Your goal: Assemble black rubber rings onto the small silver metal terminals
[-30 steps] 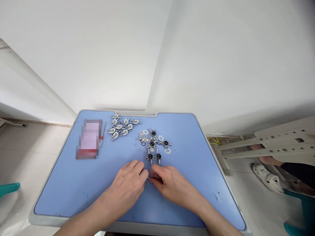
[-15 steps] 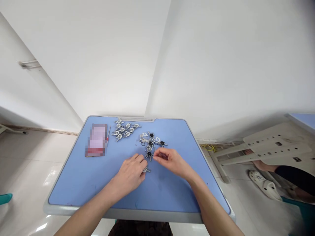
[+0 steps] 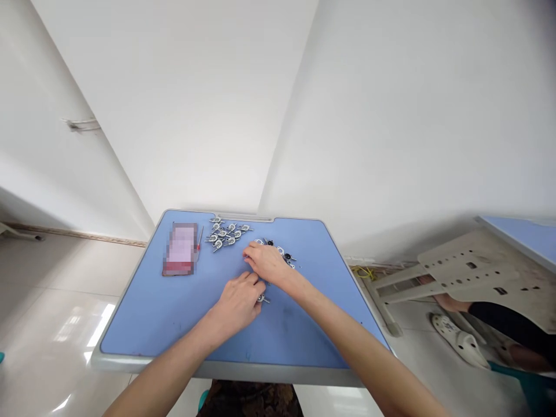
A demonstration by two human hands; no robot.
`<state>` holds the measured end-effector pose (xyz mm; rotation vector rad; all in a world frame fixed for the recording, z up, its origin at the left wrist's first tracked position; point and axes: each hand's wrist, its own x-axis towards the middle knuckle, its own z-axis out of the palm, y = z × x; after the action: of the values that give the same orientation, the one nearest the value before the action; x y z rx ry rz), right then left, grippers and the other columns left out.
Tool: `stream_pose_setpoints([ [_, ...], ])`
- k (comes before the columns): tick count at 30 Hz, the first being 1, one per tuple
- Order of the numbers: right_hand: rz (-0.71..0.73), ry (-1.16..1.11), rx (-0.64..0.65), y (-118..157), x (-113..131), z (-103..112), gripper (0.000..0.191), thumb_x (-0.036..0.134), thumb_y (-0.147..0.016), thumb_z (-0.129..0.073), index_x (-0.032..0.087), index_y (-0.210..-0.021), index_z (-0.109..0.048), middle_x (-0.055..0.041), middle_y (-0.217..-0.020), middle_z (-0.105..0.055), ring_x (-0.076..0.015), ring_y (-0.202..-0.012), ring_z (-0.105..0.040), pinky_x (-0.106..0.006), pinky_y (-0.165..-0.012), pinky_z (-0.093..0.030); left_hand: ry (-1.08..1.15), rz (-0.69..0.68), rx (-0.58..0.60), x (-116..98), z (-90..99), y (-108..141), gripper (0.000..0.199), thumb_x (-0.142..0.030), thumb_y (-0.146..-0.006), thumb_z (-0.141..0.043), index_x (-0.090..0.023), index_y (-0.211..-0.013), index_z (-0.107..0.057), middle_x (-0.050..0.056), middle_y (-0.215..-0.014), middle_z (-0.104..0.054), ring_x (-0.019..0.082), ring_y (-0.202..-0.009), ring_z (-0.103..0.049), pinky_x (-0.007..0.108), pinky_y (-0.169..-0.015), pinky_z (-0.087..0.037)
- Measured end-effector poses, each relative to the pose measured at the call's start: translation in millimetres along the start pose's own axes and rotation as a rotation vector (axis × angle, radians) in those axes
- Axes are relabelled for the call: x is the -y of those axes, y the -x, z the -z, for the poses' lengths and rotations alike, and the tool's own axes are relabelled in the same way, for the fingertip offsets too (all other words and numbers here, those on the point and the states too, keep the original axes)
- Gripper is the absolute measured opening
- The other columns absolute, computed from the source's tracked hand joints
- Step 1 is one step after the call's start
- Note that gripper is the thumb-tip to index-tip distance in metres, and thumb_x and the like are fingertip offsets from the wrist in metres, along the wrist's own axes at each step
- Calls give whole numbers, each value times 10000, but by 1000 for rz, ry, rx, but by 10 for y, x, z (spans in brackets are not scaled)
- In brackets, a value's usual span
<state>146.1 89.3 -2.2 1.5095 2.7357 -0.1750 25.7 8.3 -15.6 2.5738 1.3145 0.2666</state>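
I see through the head camera the person's two bare hands above a blue tabletop [image 3: 134, 341]. The left hand [image 3: 237, 307] is curled downward with its fingers close together, and a small metal part [image 3: 262, 299] sticks out just beside its fingertips [image 3: 257, 286]; I cannot tell if the hand pinches this part. The right hand [image 3: 266, 262] lies on the pile of metal parts with black round centres [image 3: 286, 256], fingers pressed together, and it covers most of this pile; I cannot tell if it holds one. Left of the pile lie a group of silver metal parts [image 3: 226, 235], a thin red-handled screwdriver [image 3: 198, 247] and a blurred package [image 3: 180, 249].
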Motion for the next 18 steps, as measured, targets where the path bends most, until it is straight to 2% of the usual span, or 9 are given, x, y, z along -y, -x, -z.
stream_pose_setpoints([
  [8,-16,14,23,-2,-25,-32,191,147,-895,-437,162,-904,-628,-74,-954,-656,-173,-803,-616,-252,-634,-394,-1,13,34,-7,16,-5,82,-115,-794,-537,-180,-840,-555,47,-950,-590,196,-928,-540,304,-753,-468],
  [14,-44,-219,-44,55,-141,45,188,95,-858,-480,184,-947,-620,-39,-993,-653,-146,-860,-596,-237,-724,-410,-10,2,13,1,22,16,86,-103,-795,-523,-180,-825,-550,40,-909,-581,193,-879,-547,293,-688,-466],
  [18,-63,-213,-25,49,-148,34,173,118,-865,-492,188,-922,-640,-41,-985,-645,-146,-859,-591,-238,-715,-401,-7,3,15,-6,31,17,87,-98,-798,-521,-180,-809,-545,38,-890,-576,196,-886,-542,292,-689,-464],
])
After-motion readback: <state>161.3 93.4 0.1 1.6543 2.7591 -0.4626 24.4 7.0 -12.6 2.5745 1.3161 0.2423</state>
